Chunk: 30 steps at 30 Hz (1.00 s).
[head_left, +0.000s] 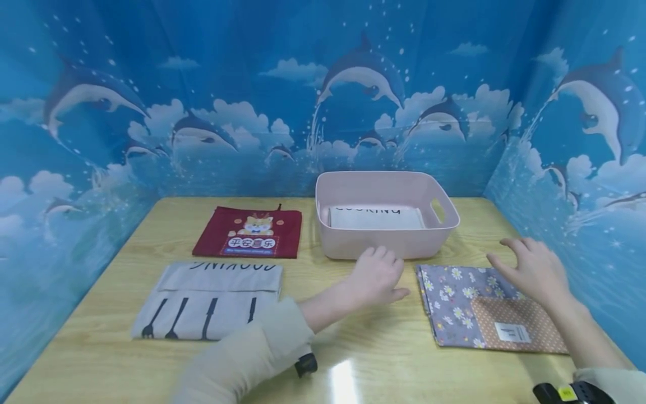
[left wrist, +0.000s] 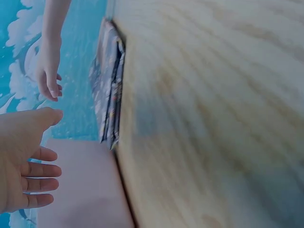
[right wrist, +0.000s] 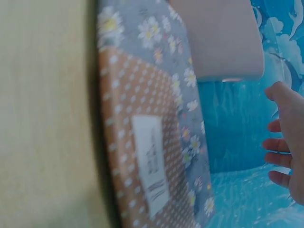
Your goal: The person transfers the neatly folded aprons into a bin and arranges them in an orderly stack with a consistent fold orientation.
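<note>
Hands (head_left: 375, 276) over wood-grain table (head_left: 375, 342), dolphin-print backdrop (head_left: 242, 62) behind.

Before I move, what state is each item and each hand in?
Pink bin: upright, uncovered.
White cloth: inside the bin, partly hidden by its front wall.
Red cloth item: lying flat, picture side up.
Grey cutlery-print cloth: folded, lying flat.
Floral cloth: folded, lying flat.
Left hand: holding nothing, fingers extended.
Right hand: holding nothing, fingers off the cloth.
</note>
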Tool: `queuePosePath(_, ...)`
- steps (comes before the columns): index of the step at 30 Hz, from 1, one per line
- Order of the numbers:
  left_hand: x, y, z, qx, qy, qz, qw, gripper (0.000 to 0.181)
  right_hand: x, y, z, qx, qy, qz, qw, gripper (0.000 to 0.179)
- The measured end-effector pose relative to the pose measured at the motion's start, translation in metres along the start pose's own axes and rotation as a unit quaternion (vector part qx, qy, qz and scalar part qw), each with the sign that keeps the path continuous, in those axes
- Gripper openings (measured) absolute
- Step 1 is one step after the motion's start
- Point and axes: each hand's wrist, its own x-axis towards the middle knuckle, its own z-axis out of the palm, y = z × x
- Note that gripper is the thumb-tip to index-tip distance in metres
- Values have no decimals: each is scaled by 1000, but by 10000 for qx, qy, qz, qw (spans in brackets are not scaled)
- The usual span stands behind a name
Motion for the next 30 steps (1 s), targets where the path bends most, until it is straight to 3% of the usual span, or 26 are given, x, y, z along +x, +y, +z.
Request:
queuePosePath(6, 1, 13, 8, -59, -105, 160, 9998, 50, -11, 8, 6, -194, -59, -34, 9998, 55)
queuePosePath(11, 4, 22, 11, -268, -249, 79, 9993, 50, -15, 13, 12, -243, -192, 53, 9995, 57)
queuePosePath(20, 12, 37, 14, -529, -448, -188, 9974, 50, -19, 27, 14, -71, -938, 486, 9944, 78)
queuePosePath(26, 17, 47, 16, -1471, -839, -695, 9831, 48, -24, 37, 11, 236, -1608, 785, 9836, 83)
queuePosePath(30, 20, 51, 16, -2043, -940, -1022, 9690, 49, -26, 42, 9, 363, -1745, 755, 9811, 82)
